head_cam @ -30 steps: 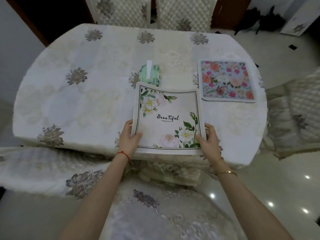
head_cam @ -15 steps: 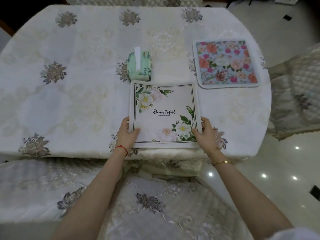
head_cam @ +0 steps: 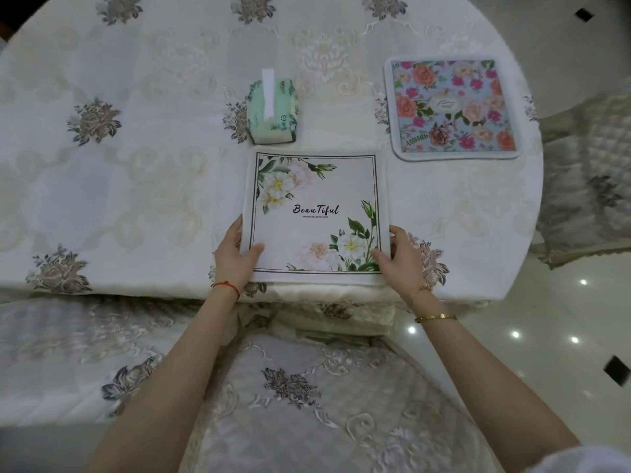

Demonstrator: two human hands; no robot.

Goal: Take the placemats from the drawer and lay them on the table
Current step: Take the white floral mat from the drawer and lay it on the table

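Note:
A white placemat (head_cam: 316,213) with white flowers and the word "Beautiful" lies flat at the near edge of the table (head_cam: 136,165). My left hand (head_cam: 235,257) grips its near left corner, thumb on top. My right hand (head_cam: 399,257) holds its near right corner the same way. A second placemat (head_cam: 452,107), blue with pink and orange flowers, lies flat on the table at the right, apart from both hands. The drawer is not in view.
A green tissue pack (head_cam: 273,109) stands just beyond the white placemat. An embroidered cloth covers the round table. A padded chair (head_cam: 307,404) sits right below my arms, another chair (head_cam: 590,186) at the right. Tiled floor (head_cam: 546,319) shows at the lower right.
The white placemat has come down flat onto the table near its edge, both hands still on its near corners. The camera has moved closer and tilted down.

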